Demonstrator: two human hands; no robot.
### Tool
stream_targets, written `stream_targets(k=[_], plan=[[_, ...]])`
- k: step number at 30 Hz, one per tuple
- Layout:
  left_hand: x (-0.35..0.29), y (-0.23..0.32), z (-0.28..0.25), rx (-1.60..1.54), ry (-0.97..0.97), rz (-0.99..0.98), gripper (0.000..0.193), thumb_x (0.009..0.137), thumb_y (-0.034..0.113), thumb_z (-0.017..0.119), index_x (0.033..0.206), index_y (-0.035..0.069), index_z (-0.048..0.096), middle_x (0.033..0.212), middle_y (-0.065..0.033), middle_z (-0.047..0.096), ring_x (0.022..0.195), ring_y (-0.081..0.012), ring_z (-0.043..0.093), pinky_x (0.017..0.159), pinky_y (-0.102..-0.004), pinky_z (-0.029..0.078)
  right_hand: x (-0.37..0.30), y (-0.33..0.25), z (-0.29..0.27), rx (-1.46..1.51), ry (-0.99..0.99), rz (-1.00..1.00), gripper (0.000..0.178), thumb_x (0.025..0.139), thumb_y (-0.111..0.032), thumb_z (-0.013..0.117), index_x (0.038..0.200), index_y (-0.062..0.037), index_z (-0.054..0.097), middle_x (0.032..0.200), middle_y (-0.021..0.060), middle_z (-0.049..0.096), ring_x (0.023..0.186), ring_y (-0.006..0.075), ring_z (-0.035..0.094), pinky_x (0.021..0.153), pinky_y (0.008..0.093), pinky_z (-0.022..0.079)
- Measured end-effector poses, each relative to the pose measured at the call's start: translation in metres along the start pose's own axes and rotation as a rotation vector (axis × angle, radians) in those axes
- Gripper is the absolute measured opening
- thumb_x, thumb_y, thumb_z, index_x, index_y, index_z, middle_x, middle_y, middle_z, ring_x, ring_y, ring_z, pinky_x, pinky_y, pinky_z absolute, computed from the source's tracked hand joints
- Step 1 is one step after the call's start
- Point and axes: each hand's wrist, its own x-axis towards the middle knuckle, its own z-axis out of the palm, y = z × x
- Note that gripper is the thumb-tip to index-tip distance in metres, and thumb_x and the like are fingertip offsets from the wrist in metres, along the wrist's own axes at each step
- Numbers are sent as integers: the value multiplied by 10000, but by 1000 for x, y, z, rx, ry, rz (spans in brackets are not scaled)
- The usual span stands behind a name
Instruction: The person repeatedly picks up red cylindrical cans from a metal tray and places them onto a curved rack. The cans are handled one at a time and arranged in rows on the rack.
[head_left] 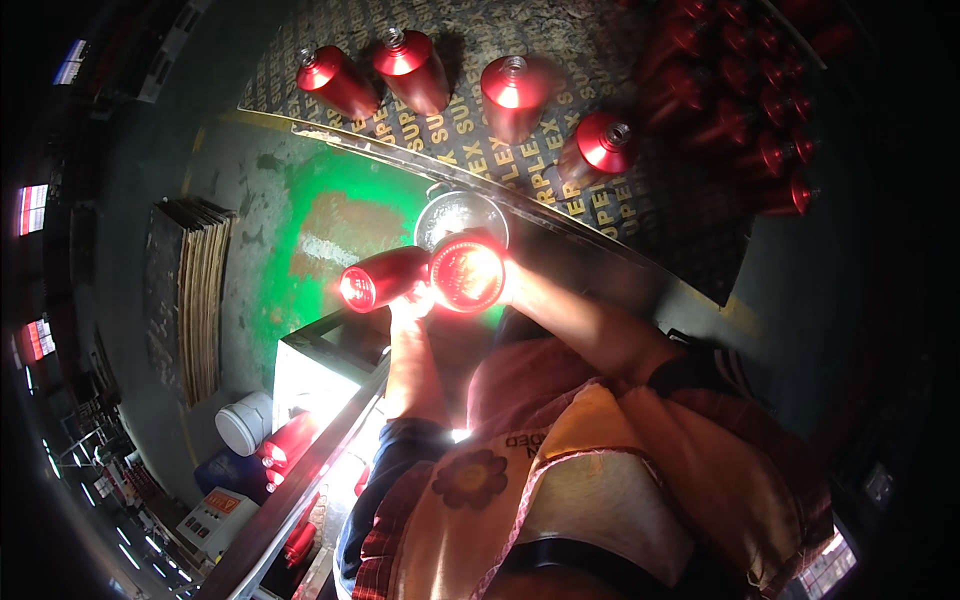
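My left hand (412, 302) is closed round a shiny red metal bottle (395, 272), which lies on its side with one end pointing left. My right hand (511, 284) grips a second red metal bottle (468, 273) by its right side, its round end turned up toward me. The two bottles are close together, and glare washes out part of them and of my fingers. Just beyond them is a round metal pot (488, 214), partly hidden by the right bottle; its contents are too bright to make out.
A dark printed board (400, 150) ahead bears several upright red bottles (515, 90), with a dense group (740, 120) at right. At left are stacked sheets (190, 300), a white bucket (243, 424) and a control box (215, 520). A rail (290, 490) runs beside my left arm.
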Motion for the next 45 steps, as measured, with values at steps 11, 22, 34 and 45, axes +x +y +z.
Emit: stream_targets(k=[11, 22, 34, 45], plan=[[-15, 7, 168, 502, 139, 357, 398, 968, 265, 570, 1283, 22, 571, 1189, -133, 646, 1036, -294, 638, 931, -424, 536, -199, -60, 148, -1135, 552, -723, 353, 974, -230, 506, 1275, -63, 585, 1283, 165, 608, 1115, 243, 609, 1008, 395, 468], [83, -105, 257, 2128, -271, 1600, 440, 678, 218, 872, 1103, 221, 759, 1244, -56, 607, 1133, -271, 527, 993, -392, 429, -223, -103, 165, -2702, 935, -1345, 292, 737, -68, 724, 995, -193, 779, 1141, 33, 656, 1062, 259, 586, 916, 371, 479], [44, -141, 235, 2110, -315, 2050, 353, 821, 106, 752, 1166, 180, 733, 1401, -155, 515, 1262, -346, 483, 1040, -452, 410, -252, -79, 172, -2717, 1002, -1150, 381, 728, -149, 780, 1080, -295, 766, 1432, 103, 464, 1320, 344, 396, 1106, 446, 342], [37, -456, 211, 2046, -1143, 906, 445, 773, 17, 685, 1214, 69, 673, 1363, -147, 563, 1194, -348, 549, 1028, -417, 432, -435, -201, 208, -2578, 1767, -1183, 472, 751, -249, 788, 1209, -320, 701, 1448, 193, 417, 1351, 387, 324, 1117, 467, 323]])
